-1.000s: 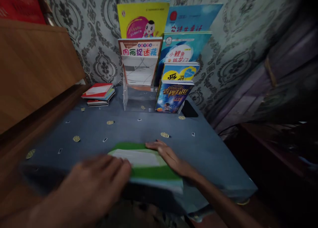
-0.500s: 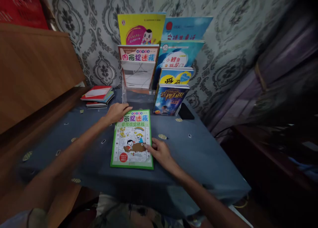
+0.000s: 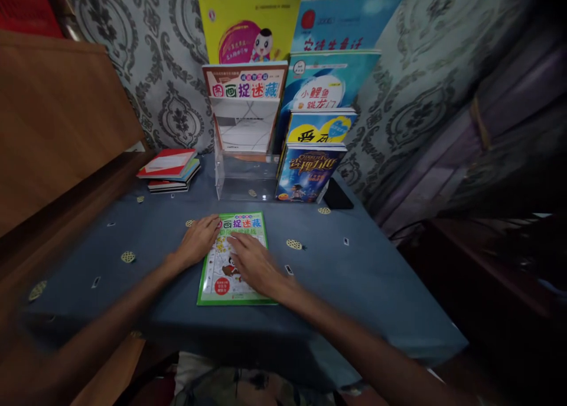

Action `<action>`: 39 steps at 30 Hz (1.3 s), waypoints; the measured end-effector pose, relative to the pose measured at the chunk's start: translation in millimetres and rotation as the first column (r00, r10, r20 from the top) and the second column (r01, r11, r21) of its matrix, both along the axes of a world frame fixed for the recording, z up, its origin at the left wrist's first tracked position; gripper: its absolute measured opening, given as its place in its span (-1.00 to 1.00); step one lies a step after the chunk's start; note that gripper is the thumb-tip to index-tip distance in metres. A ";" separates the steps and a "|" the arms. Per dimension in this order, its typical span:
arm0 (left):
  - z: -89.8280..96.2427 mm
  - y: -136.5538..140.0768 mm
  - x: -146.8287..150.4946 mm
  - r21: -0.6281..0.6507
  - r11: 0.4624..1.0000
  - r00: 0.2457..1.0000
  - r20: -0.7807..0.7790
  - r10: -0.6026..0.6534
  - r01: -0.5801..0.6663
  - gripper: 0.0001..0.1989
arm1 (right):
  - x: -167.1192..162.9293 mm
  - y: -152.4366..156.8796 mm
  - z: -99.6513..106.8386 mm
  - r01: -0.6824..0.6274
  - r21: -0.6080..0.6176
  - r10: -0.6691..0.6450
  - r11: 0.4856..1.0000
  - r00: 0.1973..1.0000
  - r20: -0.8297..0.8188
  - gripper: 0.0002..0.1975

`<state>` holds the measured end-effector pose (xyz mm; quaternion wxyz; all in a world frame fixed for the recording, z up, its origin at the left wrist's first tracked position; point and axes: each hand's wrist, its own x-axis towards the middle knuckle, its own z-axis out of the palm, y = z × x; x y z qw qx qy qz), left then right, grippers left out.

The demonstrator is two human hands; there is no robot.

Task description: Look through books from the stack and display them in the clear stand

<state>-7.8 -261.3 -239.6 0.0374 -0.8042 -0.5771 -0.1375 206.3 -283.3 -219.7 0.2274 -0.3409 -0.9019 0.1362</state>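
Observation:
A green-bordered picture book [image 3: 221, 300] lies flat in front of me, its cover showing cartoon figures and a colourful title. My left hand [image 3: 198, 241] rests along its upper left edge, fingers stretched onto the cover. Across the middle of the cover lies my right hand [image 3: 256, 265], fingers extended and hiding part of the picture. Neither hand is wrapped round anything.
Behind the book stands a clear tiered rack [image 3: 220, 179] with several upright books, among them a dark blue book [image 3: 305, 173]. A small book stack [image 3: 170, 169] lies at the back left. A black flat object [image 3: 339, 195] is right of the rack. Blue cloth [image 3: 354, 294] covers the table.
My right hand has moved from the book's right edge onto the middle of its cover. My left hand has slid from above the top corner to the upper left edge. The view has shifted.

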 end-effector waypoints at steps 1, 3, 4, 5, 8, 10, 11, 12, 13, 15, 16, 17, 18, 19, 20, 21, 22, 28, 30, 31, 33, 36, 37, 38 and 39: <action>-4.4 0.4 -0.9 0.015 1.000 1.000 0.008 -0.005 0.005 -0.59 | -11.2 5.1 -1.3 -0.043 -0.017 0.044 0.999 0.998 0.040 -0.55; -10.6 1.3 -3.4 0.038 0.999 1.000 0.019 -0.022 0.021 -0.58 | -28.3 15.9 -6.2 -0.095 -0.050 0.100 0.994 0.990 0.099 -0.34; -12.3 1.5 -4.4 0.047 0.999 0.999 0.020 -0.028 0.027 -0.58 | -33.6 21.0 -9.1 -0.107 -0.057 0.113 0.993 0.988 0.110 -0.28; -13.0 1.6 -5.1 0.054 0.998 0.999 0.019 -0.029 0.028 -0.57 | -36.5 25.9 -11.8 -0.110 -0.057 0.116 0.992 0.987 0.111 -0.26; -11.3 1.1 -4.6 0.066 0.998 1.000 0.004 -0.023 0.022 -0.58 | -30.2 40.1 -16.7 -0.072 -0.044 0.077 0.996 0.990 0.119 -0.42; -8.9 1.2 -3.2 0.065 0.998 1.000 -0.013 -0.024 0.025 -0.58 | -14.5 51.1 -17.9 -0.010 -0.050 0.018 0.999 0.987 0.158 -0.48; -7.8 1.4 -2.5 0.064 0.998 0.999 -0.024 -0.025 0.026 -0.58 | -4.2 57.2 -18.7 0.030 -0.054 -0.020 0.998 0.984 0.177 -0.49; -7.0 1.7 -1.9 0.061 0.998 0.999 -0.035 -0.026 0.028 -0.58 | 7.2 63.4 -19.8 0.073 -0.060 -0.061 0.996 0.980 0.191 -0.49; -6.3 2.0 -1.5 0.059 0.998 0.999 -0.046 -0.028 0.030 -0.58 | 18.8 69.5 -21.4 0.112 -0.062 -0.098 0.992 0.976 0.195 -0.50; -5.3 2.6 -1.0 0.052 0.998 0.998 -0.058 -0.035 0.038 -0.57 | 40.1 80.0 -25.8 0.152 -0.073 -0.137 0.986 0.975 0.175 -0.50; -4.7 2.7 -0.9 0.047 0.998 0.997 -0.060 -0.042 0.044 -0.57 | 48.4 83.9 -28.3 0.151 -0.079 -0.138 0.985 0.979 0.152 -0.51; -3.9 2.9 -0.9 0.040 0.998 0.997 -0.062 -0.048 0.050 -0.57 | 54.8 86.9 -30.6 0.143 -0.084 -0.132 0.986 0.983 0.125 -0.51; -2.8 3.1 -1.0 0.030 0.998 0.996 -0.067 -0.051 0.053 -0.57 | 59.1 88.9 -32.4 0.133 -0.085 -0.125 0.987 0.987 0.096 -0.51; -1.4 3.7 -1.2 0.014 0.999 0.996 -0.077 -0.050 0.052 -0.56 | 61.5 90.3 -33.7 0.125 -0.082 -0.120 0.989 0.990 0.069 -0.52; 0.5 4.8 -1.5 -0.006 0.999 0.995 -0.091 -0.046 0.046 -0.56 | 62.5 91.1 -34.4 0.122 -0.076 -0.119 0.990 0.992 0.044 -0.54; 2.7 6.4 -1.7 -0.030 0.999 0.993 -0.108 -0.039 0.036 -0.55 | 62.6 91.6 -34.3 0.123 -0.070 -0.122 0.990 0.992 0.021 -0.55; 5.4 8.7 -1.6 -0.055 0.998 0.992 -0.126 -0.031 0.024 -0.54 | 62.2 91.9 -33.8 0.126 -0.069 -0.127 0.990 0.992 -0.002 -0.57; 23.8 29.0 12.6 -0.119 0.992 0.980 -0.199 0.024 -0.048 -0.62 | 65.6 93.3 -30.9 0.132 -0.180 -0.162 0.975 0.972 -0.168 -0.62; 26.8 32.9 22.0 -0.105 0.993 0.975 -0.220 0.032 -0.056 -0.66 | 67.7 93.1 -31.5 0.131 -0.207 -0.172 0.969 0.965 -0.196 -0.62; 27.2 33.8 26.3 -0.095 0.994 0.973 -0.230 0.034 -0.058 -0.67 | 68.3 92.8 -31.7 0.131 -0.214 -0.175 0.968 0.964 -0.200 -0.62; 26.0 34.2 32.6 -0.075 0.995 0.970 -0.238 0.042 -0.061 -0.67 | 68.8 91.9 -31.7 0.136 -0.214 -0.180 0.967 0.963 -0.202 -0.63; 21.7 33.4 35.1 -0.058 0.996 0.976 -0.211 0.056 -0.069 -0.65 | 68.3 90.5 -31.2 0.135 -0.199 -0.175 0.971 0.964 -0.199 -0.65; 20.1 33.3 34.9 -0.060 0.996 0.979 -0.195 0.056 -0.069 -0.64 | 68.0 90.2 -31.1 0.136 -0.193 -0.175 0.972 0.964 -0.199 -0.65; 18.5 33.2 34.6 -0.063 0.996 0.983 -0.176 0.054 -0.066 -0.63 | 67.7 90.1 -31.3 0.137 -0.188 -0.174 0.973 0.964 -0.201 -0.66; 16.7 33.3 34.8 -0.067 0.996 0.987 -0.156 0.049 -0.060 -0.62 | 67.4 90.0 -31.7 0.136 -0.183 -0.173 0.974 0.964 -0.204 -0.66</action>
